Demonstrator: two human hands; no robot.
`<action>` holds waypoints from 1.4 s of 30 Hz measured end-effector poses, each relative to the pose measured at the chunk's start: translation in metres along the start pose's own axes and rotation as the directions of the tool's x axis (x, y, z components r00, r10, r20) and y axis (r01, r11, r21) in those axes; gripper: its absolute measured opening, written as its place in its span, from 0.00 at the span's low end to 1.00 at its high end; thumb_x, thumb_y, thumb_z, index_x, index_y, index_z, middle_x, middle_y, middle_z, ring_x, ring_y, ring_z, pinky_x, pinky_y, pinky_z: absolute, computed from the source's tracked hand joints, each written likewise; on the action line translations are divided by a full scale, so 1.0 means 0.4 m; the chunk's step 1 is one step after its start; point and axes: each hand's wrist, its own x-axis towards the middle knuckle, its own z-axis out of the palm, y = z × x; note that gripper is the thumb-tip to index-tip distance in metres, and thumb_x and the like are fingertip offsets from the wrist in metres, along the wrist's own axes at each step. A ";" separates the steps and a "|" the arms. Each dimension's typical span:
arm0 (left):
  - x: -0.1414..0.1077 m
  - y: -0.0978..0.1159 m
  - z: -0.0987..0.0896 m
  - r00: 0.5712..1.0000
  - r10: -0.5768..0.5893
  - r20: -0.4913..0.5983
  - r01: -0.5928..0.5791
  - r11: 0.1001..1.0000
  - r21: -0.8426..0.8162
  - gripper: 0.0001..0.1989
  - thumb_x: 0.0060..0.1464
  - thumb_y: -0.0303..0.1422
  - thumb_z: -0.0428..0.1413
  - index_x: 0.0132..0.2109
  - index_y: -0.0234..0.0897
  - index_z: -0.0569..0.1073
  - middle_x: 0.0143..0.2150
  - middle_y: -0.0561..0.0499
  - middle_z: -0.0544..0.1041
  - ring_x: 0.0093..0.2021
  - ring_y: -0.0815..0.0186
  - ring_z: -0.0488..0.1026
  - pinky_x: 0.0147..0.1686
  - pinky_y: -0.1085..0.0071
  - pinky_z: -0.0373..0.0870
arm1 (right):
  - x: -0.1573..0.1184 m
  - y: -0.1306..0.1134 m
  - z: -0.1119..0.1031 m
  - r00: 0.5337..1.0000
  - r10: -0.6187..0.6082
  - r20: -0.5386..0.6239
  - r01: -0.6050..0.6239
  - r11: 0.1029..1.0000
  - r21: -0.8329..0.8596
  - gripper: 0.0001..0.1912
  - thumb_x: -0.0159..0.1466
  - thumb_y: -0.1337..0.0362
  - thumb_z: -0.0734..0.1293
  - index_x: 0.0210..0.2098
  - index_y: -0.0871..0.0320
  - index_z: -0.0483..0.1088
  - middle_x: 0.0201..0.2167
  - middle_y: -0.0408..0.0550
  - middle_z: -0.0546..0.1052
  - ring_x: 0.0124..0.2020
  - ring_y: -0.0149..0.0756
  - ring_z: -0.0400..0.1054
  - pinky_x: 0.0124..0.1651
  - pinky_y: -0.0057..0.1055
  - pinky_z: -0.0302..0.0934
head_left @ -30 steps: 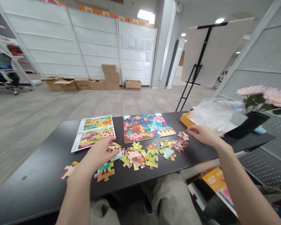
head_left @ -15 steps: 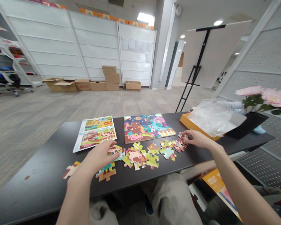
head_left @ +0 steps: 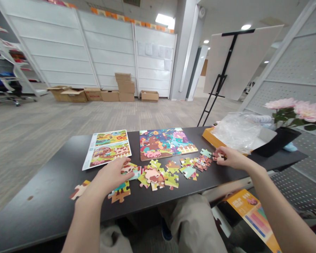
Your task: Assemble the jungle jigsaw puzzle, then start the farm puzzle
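Observation:
Several loose puzzle pieces (head_left: 152,174) lie in a row across the dark table (head_left: 52,165). My right hand (head_left: 228,157) pinches a reddish puzzle piece (head_left: 218,157) at the right end of the row, apart from the small pile (head_left: 202,162) beside it. On the left, my left hand (head_left: 118,174) rests over pieces with its thumb and fingers apart. Behind the row is a partly assembled puzzle board (head_left: 167,142) in dark blue and purple. A printed picture sheet (head_left: 110,147) lies to its left.
At the right, an orange box (head_left: 213,137) holds clear plastic wrap (head_left: 235,131), beside a black vase (head_left: 277,140) with pink flowers. Another orange box (head_left: 252,214) sits below the table's edge. Beyond the table stand an easel (head_left: 221,80) and cardboard boxes (head_left: 125,89).
My right hand has moved right, away from the pile, with a reddish piece between its fingers. A light teal piece now shows at the pile's top. My left hand has hardly moved.

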 end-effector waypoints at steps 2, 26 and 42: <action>0.001 -0.001 0.001 1.000 0.003 -0.002 -0.003 1.000 0.002 0.29 0.53 0.49 0.53 0.56 0.36 0.72 0.60 0.40 0.76 0.58 0.48 0.74 0.52 0.59 0.71 | -0.015 0.003 -0.003 0.998 0.025 0.058 -0.024 1.000 -0.015 0.16 0.51 0.57 0.70 0.38 0.56 0.72 0.37 0.51 0.81 0.38 0.45 0.75 0.40 0.34 0.65; -0.018 0.016 -0.002 1.000 0.012 -0.002 -0.012 1.000 0.019 0.25 0.54 0.42 0.54 0.57 0.37 0.71 0.58 0.41 0.77 0.57 0.51 0.73 0.58 0.60 0.67 | 0.027 -0.131 0.037 0.972 -0.221 0.078 0.213 0.972 0.099 0.17 0.62 0.52 0.65 0.40 0.56 0.80 0.41 0.55 0.78 0.39 0.45 0.74 0.46 0.38 0.67; -0.085 -0.046 -0.051 0.947 0.072 -0.312 -0.077 0.997 -0.004 0.19 0.60 0.41 0.54 0.55 0.39 0.72 0.59 0.44 0.75 0.60 0.53 0.71 0.61 0.58 0.67 | 0.212 -0.529 0.035 0.758 -0.593 0.272 0.466 0.784 0.410 0.11 0.61 0.55 0.70 0.38 0.54 0.79 0.28 0.45 0.80 0.29 0.36 0.71 0.32 0.29 0.62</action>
